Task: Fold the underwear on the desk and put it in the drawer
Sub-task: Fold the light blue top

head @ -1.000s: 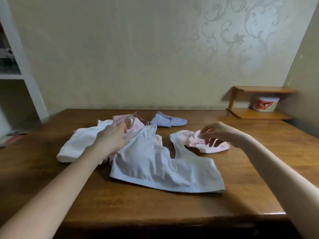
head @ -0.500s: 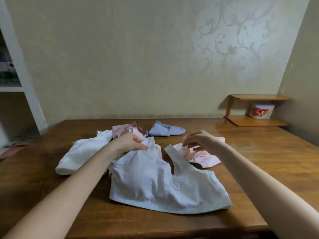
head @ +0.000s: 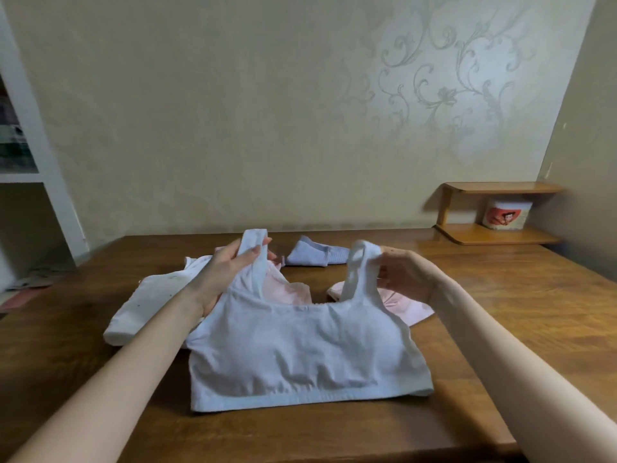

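Both grips pinching white bralette (head: 300,355) straps

There was only one view, taken from the person's head. It looked forward and slightly down across the wooden desk (head: 500,329) toward the patterned wall (head: 267,111) behind it. The lens was wide and bent the room's edges. It sat close: both forearms ran in from the bottom corners, and the left hand (head: 230,265) and right hand (head: 407,275) met near the middle. The white shelving (head: 36,175) lay at the left edge, the small wooden shelf (head: 500,235) at the right.
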`<action>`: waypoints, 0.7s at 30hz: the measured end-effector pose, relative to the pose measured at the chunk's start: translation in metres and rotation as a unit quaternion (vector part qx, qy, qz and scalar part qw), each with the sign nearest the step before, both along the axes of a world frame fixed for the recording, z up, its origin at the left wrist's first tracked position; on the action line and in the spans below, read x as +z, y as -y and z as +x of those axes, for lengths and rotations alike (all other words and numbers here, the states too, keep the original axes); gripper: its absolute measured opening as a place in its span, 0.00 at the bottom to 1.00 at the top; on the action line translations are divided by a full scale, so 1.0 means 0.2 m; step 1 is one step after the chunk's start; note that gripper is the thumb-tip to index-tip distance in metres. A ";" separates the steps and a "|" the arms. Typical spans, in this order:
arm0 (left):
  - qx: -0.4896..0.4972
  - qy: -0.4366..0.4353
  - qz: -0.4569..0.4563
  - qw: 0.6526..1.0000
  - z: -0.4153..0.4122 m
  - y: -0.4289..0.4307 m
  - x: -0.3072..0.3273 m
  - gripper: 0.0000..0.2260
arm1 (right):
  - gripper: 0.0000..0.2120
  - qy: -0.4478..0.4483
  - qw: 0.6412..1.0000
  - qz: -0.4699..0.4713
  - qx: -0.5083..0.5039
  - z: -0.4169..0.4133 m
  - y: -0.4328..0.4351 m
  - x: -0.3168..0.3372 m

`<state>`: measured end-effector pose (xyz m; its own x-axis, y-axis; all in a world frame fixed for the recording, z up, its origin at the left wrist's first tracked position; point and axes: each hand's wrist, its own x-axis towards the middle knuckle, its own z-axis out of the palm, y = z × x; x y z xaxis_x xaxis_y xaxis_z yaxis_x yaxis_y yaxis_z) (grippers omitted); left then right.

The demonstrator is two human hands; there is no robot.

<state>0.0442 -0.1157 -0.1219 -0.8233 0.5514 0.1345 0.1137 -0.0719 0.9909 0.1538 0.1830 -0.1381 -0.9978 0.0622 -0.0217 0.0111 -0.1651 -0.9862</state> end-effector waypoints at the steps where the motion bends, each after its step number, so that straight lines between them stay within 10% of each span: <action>1: 0.035 -0.006 0.008 0.999 -0.02 -0.01 -0.01 0.08 | 0.12 -0.007 1.000 -0.003 -0.015 0.00 -0.01 0.01; 4: 0.124 -0.079 -0.073 0.986 -0.10 -0.06 -0.02 0.09 | 0.07 0.006 0.982 0.039 -0.183 -0.05 -0.01 -0.03; 9: 0.310 -0.243 -0.219 0.892 -0.13 -0.03 -0.03 0.05 | 0.15 0.102 0.843 0.426 -0.313 -0.07 0.00 -0.09; 12: 0.204 -0.360 -0.162 0.896 0.12 -0.02 -0.06 0.01 | 0.13 -0.091 0.734 0.550 -0.387 0.00 0.14 -0.05; 15: -0.084 -0.419 -0.309 0.850 0.47 -0.09 -0.15 0.06 | 0.11 -0.198 0.778 0.557 -0.212 0.00 0.30 0.02; 18: -0.054 -0.553 -0.399 0.729 0.54 -0.14 -0.30 0.19 | 0.13 -0.038 0.801 0.597 0.028 -0.06 0.43 -0.01; 21: -0.003 -0.571 -0.358 0.739 0.51 -0.13 -0.37 0.19 | 0.15 0.042 0.759 0.646 0.065 -0.10 0.46 -0.07</action>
